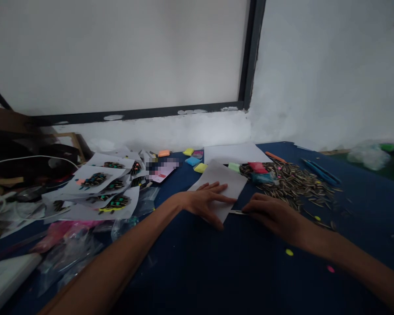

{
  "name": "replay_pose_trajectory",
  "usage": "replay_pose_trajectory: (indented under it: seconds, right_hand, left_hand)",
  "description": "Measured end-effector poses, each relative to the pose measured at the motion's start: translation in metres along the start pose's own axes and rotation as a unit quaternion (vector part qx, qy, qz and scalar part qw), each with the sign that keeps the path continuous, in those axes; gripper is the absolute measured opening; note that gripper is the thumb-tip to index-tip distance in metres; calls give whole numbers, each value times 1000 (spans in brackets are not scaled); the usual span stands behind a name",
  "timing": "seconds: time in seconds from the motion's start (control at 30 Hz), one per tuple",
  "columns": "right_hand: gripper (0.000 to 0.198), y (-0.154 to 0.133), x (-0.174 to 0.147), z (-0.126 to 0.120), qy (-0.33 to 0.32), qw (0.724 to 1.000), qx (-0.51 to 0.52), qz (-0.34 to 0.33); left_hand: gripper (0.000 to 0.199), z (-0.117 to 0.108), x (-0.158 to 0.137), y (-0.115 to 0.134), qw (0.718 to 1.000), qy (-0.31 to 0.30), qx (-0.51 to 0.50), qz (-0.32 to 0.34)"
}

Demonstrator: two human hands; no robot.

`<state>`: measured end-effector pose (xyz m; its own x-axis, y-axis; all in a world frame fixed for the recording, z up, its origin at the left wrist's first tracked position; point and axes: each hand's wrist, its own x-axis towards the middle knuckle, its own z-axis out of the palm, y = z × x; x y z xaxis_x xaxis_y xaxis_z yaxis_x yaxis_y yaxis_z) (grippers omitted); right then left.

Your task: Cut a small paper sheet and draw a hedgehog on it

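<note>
My left hand [208,200] lies spread on a sheet of white paper [228,177], its fingers pressing the sheet to the dark blue tabletop. Close to the paper's lower right edge, my right hand [272,214] is closed around a slim, pale, stick-like tool [238,212]; its tip points left at the paper, and its exact kind does not show. Beyond my right hand spreads a heap of striped sunflower seeds [295,186]. Red [257,167] and teal [264,177] small packets rest at the heap's near left side.
White sheets bearing seed-and-clay figures [118,202] overlap at the left. A phone [166,170] lies beside small yellow and blue packets [193,161]. More white paper [236,153] is at the back. Blue-handled tool [321,171] sits right; clear plastic bags [74,247] lie near left.
</note>
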<state>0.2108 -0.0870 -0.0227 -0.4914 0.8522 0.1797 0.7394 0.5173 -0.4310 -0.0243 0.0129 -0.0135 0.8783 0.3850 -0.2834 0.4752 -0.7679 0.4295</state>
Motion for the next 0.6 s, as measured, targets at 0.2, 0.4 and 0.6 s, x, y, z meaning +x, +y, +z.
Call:
replay_pose_trajectory:
  seconds: [0.2,0.4,0.6]
  right_hand:
    - [27,0,0,0,-9,1000,10,-6]
    - [26,-1,1,0,-8,1000,13,-3]
    - [29,-3,2,0,-15,1000,12,-7]
  left_hand:
    - [89,1,0,-1,1000,3,-3,-1]
    - [89,1,1,-1,1000,7,-5,1]
    - [88,1,1,-1,1000,4,-6,3]
